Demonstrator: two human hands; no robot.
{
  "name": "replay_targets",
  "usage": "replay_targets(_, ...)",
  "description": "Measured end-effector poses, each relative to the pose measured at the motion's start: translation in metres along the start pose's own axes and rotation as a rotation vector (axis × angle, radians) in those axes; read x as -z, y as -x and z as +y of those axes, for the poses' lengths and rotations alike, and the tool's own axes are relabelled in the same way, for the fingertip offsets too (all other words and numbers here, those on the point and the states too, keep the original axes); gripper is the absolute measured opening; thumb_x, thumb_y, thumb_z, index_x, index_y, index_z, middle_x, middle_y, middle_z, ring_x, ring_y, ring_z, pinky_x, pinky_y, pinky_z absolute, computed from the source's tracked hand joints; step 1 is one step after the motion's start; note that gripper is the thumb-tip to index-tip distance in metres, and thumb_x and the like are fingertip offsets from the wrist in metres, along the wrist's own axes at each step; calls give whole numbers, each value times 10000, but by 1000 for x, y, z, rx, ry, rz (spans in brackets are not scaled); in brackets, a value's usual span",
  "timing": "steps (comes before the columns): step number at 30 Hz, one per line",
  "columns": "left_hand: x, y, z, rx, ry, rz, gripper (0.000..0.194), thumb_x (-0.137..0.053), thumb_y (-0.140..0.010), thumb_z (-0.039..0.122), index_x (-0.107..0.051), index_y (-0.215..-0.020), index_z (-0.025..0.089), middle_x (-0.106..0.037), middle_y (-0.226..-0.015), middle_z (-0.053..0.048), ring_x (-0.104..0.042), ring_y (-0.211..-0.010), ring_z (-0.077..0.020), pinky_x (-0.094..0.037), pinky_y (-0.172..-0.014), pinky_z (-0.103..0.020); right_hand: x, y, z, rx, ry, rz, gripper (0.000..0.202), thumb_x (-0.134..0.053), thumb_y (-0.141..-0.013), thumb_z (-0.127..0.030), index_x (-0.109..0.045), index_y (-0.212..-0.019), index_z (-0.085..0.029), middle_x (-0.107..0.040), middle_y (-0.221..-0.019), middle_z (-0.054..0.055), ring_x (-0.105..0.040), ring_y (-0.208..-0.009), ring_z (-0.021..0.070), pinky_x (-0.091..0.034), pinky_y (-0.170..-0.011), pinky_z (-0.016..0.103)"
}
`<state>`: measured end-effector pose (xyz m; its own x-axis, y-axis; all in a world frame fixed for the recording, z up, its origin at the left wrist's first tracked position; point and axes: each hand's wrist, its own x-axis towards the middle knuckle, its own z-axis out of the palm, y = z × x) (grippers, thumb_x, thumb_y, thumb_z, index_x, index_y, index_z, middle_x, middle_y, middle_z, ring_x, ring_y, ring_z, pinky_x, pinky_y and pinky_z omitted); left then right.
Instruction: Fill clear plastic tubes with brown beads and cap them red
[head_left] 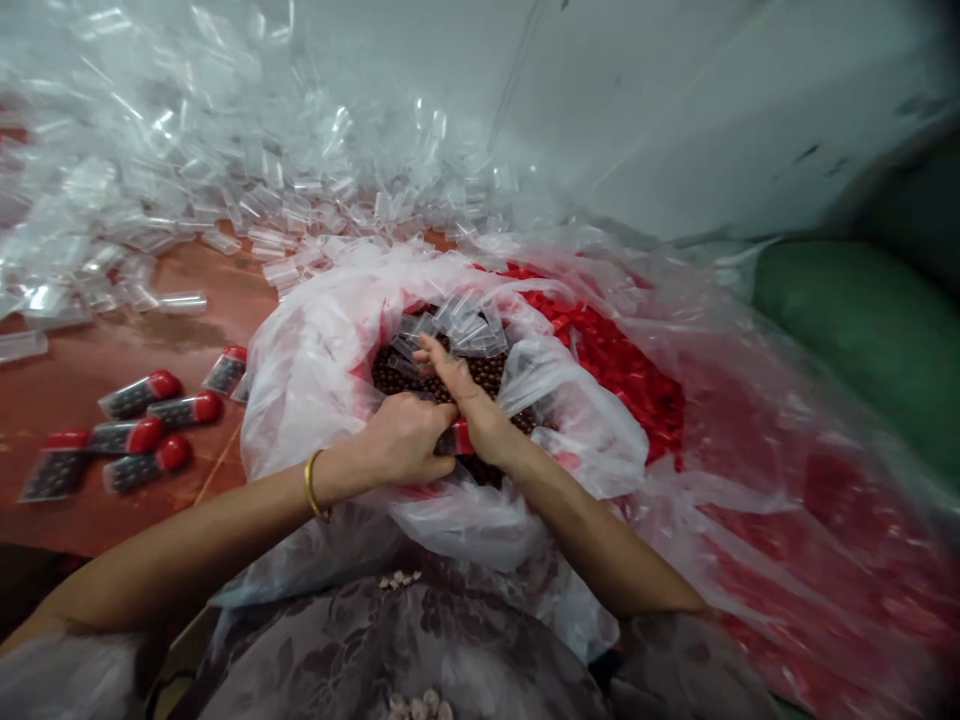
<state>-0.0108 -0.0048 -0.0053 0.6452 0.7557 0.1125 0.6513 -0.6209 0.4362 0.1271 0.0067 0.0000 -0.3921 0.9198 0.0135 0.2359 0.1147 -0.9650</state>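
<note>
over the mouth of a white plastic bag (300,370), seen from the head camera, both bare hands meet low and close to the person's body. the left forearm slants up from the lower left, a gold bangle (311,487) at its wrist, and the left hand (409,440) is curled into a loose fist, knuckles up, pinching a red-capped tube (460,437) whose body is mostly hidden by the fingers. the right forearm rises from the lower right, and the right hand (476,410) lies across just beyond it, fingers stretched out toward the upper left rather than closed, its palm side up against the red end of the tube; how hard it presses i cannot tell. below the hands, the bag holds round brown beads (487,375), with a few clear tubes (480,335) lying on top of them at the far side. left of the bag, on the reddish table (217,290), lie several filled tubes (127,437) with red caps and dark contents. behind them spreads a big heap of clear tubes (300,180); to the right, a clear plastic sheet (750,440) partly covers bright red pieces (630,370)
</note>
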Motion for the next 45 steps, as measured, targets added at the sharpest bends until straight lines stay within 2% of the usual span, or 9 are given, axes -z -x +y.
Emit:
replay_targets(4, 2, 0, 3, -146, 13, 251, 126, -629, -699, 285, -608, -700, 161, -636, -610, -42, -616, -584, -193, -473, -581, -292, 2, 7, -22, 44, -123, -26, 824, -87, -892, -725, -445, -1441, -225, -546, -1384, 83, -506, -1279, 241, -367, -1102, 472)
replay_targets(7, 12, 20, -1, -138, 140, 462, 162, -630, -768, 300, -590, -684, 167, -620, -595, -8, -589, -558, -149, -467, -563, -259, 29, 10, -32, 150, -70, 207, 698, -223, -900, -704, -636, -1225, -244, -666, -1208, 72, -597, -1154, 238, -484, -966, 434)
replay_targets(10, 24, 64, -28, 91, 262, 626, 114, -673, -770, 281, -620, -752, 181, -635, -607, 38, -558, -503, -100, -435, -494, -202, 90, 16, -22, 157, 170, 578, 398, -604, -794, -563, -720, -958, -220, -729, -991, 45, -665, -946, 204, -516, -877, 371)
replay_targets(15, 34, 117, -68, 511, 301, 900, 199, -776, -637, 285, -674, -776, 188, -632, -572, 70, -516, -476, -84, -422, -476, -188, 175, 30, 11, -70, 522, 842, 280, -615, -766, -447, -707, -769, -182, -697, -711, 25, -637, -681, 182, -529, -739, 366)
replay_targets(18, 39, 106, -47, 436, 365, 789, 189, -747, -664, 303, -614, -679, 170, -597, -542, 57, -494, -474, -78, -401, -467, -186, 149, 30, 7, 34, 568, 789, 328, -499, -868, -448, -703, -838, -193, -718, -790, 49, -656, -707, 190, -536, -717, 366)
replay_targets(23, 28, 49, -1, 366, 466, 480, 161, -655, -746, 302, -557, -746, 174, -566, -592, 47, -498, -531, -86, -379, -509, -196, 41, 34, -28, 464, 797, 268, 372, -537, -885, -472, -671, -1087, -190, -728, -1037, 123, -688, -945, 260, -542, -842, 416)
replay_targets(26, 16, 31, 8, 323, 483, 385, 114, -584, -730, 223, -531, -817, 172, -589, -698, 19, -529, -627, -122, -413, -586, -234, 4, 33, -31, 510, 896, 161, 520, -535, -880, -516, -586, -1231, -136, -713, -1093, 167, -689, -971, 290, -554, -811, 423)
replay_targets(33, 18, 22, -7, 158, 830, 120, 167, -421, -767, 191, -512, -907, 179, -579, -911, -26, -532, -821, -163, -458, -747, -294, 19, 22, -20, 498, 1021, 102, 592, -526, -884, -466, -440, -1350, -110, -694, -1150, 176, -711, -850, 267, -548, -719, 385)
replay_targets(45, 10, 16, 2, 182, 684, 141, 256, -347, -963, 392, -478, -914, 179, -553, -860, -17, -498, -773, -145, -434, -756, -301, 6, 15, -6, 597, 1157, 290, 552, -571, -794, -470, -509, -1192, -93, -646, -1110, 211, -618, -974, 308, -510, -786, 403)
